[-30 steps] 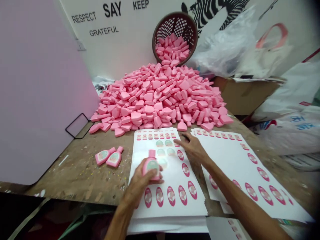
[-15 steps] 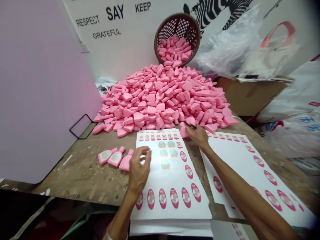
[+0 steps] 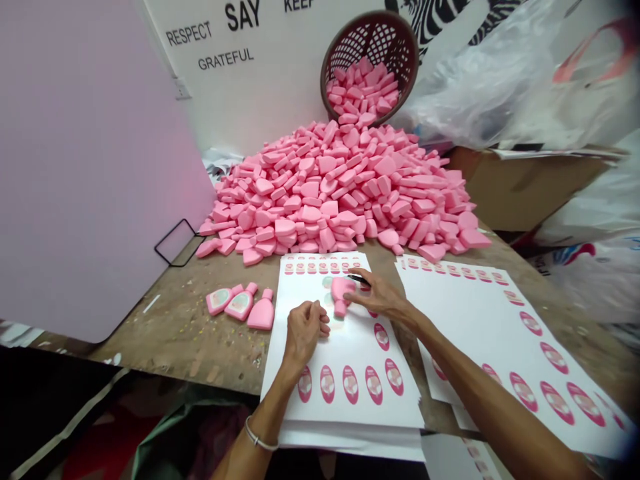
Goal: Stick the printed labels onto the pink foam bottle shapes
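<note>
My right hand (image 3: 377,293) is closed on a pink bottle-shaped piece (image 3: 342,293), held neck down over the sticker sheet (image 3: 310,353). A slim black tool (image 3: 359,278), its kind unclear, also sits in its fingers. Beside the piece, my left hand (image 3: 306,333) hovers over the sheet with its fingers curled in and nothing visible in them. Round pale-green stickers (image 3: 327,283) are partly hidden by the hands. On the left lie two pink bottles (image 3: 240,304) with labels, next to a plain-faced one (image 3: 261,312).
A large heap of pink bottles (image 3: 320,193) spills from a tipped brown basket (image 3: 407,60) at the back. More sticker sheets (image 3: 480,313) lie on the right. A pale panel (image 3: 100,167) with a black wire frame (image 3: 175,243) stands left, a cardboard box (image 3: 525,190) back right.
My right hand has brought a pink bottle from the heap's front edge to over the sticker sheet. My left hand has moved right and curled its fingers. The view has shifted slightly.
</note>
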Available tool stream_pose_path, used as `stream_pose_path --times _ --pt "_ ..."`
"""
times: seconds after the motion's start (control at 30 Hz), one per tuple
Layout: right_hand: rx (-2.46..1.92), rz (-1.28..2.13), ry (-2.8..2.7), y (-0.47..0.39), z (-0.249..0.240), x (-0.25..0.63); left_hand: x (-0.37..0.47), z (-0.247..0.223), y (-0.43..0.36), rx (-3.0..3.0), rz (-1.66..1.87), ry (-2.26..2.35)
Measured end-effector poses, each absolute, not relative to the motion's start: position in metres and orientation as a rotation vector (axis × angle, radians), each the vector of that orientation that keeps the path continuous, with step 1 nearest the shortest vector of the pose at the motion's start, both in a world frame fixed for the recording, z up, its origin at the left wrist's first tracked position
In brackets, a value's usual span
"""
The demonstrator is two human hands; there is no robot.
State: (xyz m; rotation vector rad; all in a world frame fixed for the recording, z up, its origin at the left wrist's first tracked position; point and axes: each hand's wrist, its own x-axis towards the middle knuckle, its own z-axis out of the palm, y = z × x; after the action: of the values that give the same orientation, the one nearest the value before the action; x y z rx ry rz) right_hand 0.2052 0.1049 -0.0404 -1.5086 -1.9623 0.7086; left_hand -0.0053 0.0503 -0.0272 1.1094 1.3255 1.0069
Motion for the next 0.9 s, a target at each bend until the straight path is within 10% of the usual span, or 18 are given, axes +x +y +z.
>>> stream_pose_path --times 0.47,0.9 --pt "-1.465 0.200 -2.551 0.104 -0.019 0.174 -0.013 -0.033 0.035 1.224 0.828 1.295" --pt "-1.382 1.095 -1.637 0.063 0.000 0.152 -0.001 -0.009 0.037 1.186 1.086 1.162"
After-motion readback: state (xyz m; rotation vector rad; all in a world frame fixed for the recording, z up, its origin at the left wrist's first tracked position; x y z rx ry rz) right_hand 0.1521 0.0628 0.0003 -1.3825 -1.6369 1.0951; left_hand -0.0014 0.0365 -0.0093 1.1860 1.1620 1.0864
